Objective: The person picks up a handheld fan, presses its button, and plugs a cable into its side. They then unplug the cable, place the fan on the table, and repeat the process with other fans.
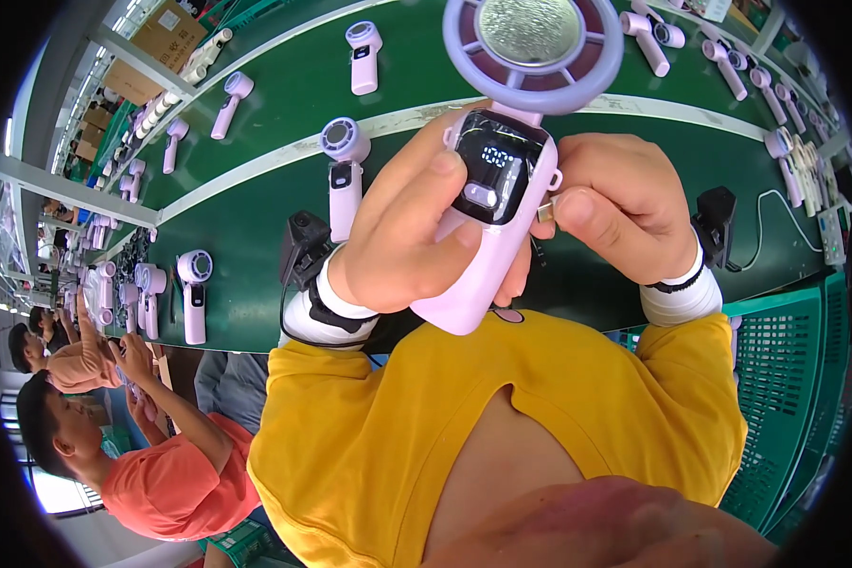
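Green conveyor belt (284, 85) below, I see my left hand (402, 237) wrapped around the pink handheld fan (497, 204) at chest height, right hand (625, 208) pinching its side, loose grip risks dropping it.

Both hands, left hand (402, 237) and right hand (625, 204), grip a pink handheld fan (502, 189) (display lit) at frame centre above the green tabletop (284, 85)
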Motion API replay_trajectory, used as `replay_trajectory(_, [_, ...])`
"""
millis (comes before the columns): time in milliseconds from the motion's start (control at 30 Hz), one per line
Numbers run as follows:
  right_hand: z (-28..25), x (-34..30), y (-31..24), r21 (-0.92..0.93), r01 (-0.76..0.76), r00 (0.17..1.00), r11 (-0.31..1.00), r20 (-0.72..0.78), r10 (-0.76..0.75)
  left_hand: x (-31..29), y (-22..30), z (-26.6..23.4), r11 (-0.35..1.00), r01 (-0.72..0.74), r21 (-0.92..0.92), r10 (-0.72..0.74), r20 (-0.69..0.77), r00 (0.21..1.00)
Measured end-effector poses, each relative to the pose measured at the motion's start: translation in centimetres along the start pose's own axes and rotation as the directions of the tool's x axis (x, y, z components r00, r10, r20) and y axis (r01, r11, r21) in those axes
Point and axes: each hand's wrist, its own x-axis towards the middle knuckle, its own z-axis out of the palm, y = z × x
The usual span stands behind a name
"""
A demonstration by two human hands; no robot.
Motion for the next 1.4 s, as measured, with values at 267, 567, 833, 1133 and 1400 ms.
replay_trajectory(267, [0.9, 0.4, -0.8, -0.367, -0.022, 0.986, 0.930, -0.164, -0.042, 0.1, -0.6, -0.5, 0.977, -0.115, 0.180, 0.130, -0.069, 0.989])
replay_trajectory(567, [1.5, 0.3, 0.7, -0.363, -0.068, 0.982, 0.929, -0.190, -0.002, -0.1, -1.3, -1.1, 0.868, -0.129, 0.479, 0.229, -0.157, 0.961])
replay_trajectory(833, [1.9, 0.5, 0.4, -0.382, -0.096, 0.978, 0.919, -0.210, 0.015, -0.6, -1.4, -1.6, 0.704, -0.100, 0.703, 0.326, -0.195, 0.925])
replay_trajectory(1133, [1.4, 0.0, 0.2, -0.308, -0.181, 0.946, 0.934, -0.314, 0.080, -7.9, 4.4, 0.6, 0.480, -0.763, 0.433, 0.870, -0.125, 0.477])
replay_trajectory(1400, [0.3, -0.5, 1.1, -0.466, -0.114, 0.947, 0.877, -0.317, -0.045, -4.3, -0.3, -0.8, 0.649, -0.629, 0.428, 0.687, 0.025, 0.726])
